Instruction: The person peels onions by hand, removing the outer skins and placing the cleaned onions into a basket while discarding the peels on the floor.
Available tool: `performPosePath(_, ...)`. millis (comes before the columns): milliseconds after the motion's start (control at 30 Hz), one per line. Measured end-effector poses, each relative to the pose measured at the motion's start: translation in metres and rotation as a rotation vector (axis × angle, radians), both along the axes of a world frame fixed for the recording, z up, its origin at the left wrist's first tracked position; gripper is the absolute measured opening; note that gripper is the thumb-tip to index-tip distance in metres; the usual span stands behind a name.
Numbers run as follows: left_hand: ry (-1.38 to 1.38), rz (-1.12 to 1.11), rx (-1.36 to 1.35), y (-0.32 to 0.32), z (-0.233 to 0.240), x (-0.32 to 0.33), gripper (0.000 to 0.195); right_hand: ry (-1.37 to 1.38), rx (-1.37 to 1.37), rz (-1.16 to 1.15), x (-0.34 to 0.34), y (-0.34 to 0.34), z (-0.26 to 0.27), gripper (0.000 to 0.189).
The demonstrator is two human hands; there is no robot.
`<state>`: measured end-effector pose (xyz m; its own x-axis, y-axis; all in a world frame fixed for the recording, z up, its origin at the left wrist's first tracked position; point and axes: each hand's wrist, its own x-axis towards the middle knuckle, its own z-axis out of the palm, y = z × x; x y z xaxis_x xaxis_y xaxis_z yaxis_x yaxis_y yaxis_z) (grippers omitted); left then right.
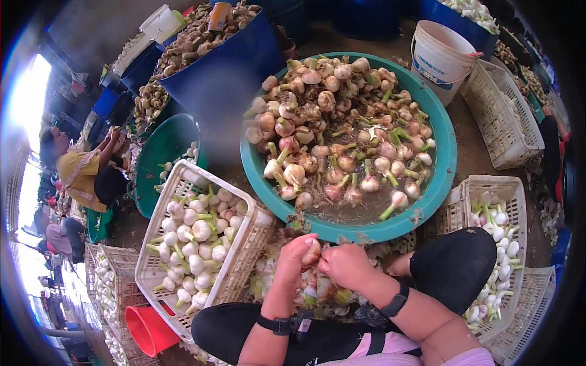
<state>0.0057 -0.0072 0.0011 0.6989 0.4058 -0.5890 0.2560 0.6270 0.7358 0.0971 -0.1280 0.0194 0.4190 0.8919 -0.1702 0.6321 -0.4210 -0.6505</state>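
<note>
My left hand is closed around a garlic bulb with brownish skin, just in front of the near rim of a large round teal basin. Close on its right, my right hand has its fingers curled at the bulb's side; whether it pinches a piece of skin cannot be told. Unpeeled, muddy garlic bulbs with cut green stems are heaped in the basin, some lying in murky water. Below my hands, between my legs, lies a pile of stripped garlic skins.
White plastic crates of cleaned garlic stand at left and right. A red bucket is at lower left. Beyond the basin are a white bucket and a heaped blue tub. A person in yellow sits at far left.
</note>
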Motion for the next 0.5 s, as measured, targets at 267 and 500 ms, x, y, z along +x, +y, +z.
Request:
performPosePath(267,-0.328,-0.126,0.140,0.000,0.001,-0.009,0.045,1.521,0.038,-0.563,0.008,-0.003,-0.012,0.028)
performPosePath(500,-0.047,-0.523,0.387,0.010,0.012,-0.014,0.060,0.271,0.437,-0.277,-0.007,-0.011,-0.018,0.021)
